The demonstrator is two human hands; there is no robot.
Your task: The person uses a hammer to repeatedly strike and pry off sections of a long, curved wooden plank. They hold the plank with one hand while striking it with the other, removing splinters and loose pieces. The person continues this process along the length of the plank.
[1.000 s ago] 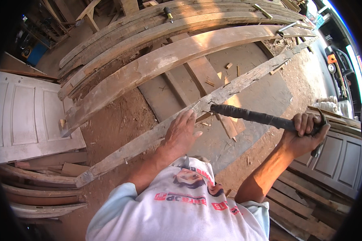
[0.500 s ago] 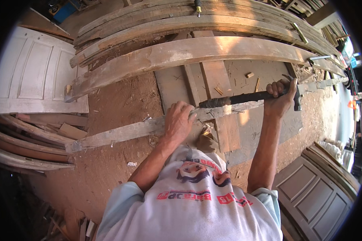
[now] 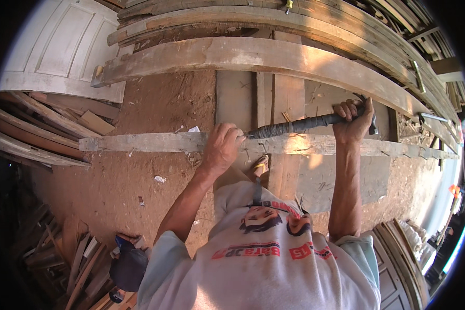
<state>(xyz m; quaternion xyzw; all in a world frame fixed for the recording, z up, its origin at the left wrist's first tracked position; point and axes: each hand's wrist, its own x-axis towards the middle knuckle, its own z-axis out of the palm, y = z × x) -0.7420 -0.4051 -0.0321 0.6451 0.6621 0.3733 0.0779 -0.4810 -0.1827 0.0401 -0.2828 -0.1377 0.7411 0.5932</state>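
A long narrow wooden beam (image 3: pixel 160 141) runs crosswise in front of me, with several bent nails (image 3: pixel 247 154) sticking out along it. My right hand (image 3: pixel 352 121) is wrapped round a claw hammer (image 3: pixel 305 124) close to its head. Its dark handle, bound with wrapping at the far end, slopes down to the left. The handle's tip is right beside the fingertips of my left hand (image 3: pixel 222 147). That hand rests at the beam with its fingers pinched together; whatever is between them is too hidden to name.
Beyond lies a thicker beam (image 3: pixel 217 54), with stacked planks (image 3: pixel 201 20) behind it. A white panelled door (image 3: pixel 62 44) and curved boards (image 3: pixel 41 132) are at left. Scrap wood (image 3: pixel 80 253) and a dark rounded shape (image 3: pixel 130 266) sit lower left. A sandalled foot (image 3: pixel 261 166) shows below the beam.
The view has swung, so the beam looks more level and the dark shape has come in at lower left. Both hands keep their hold, the hammer handle still meeting my left fingertips.
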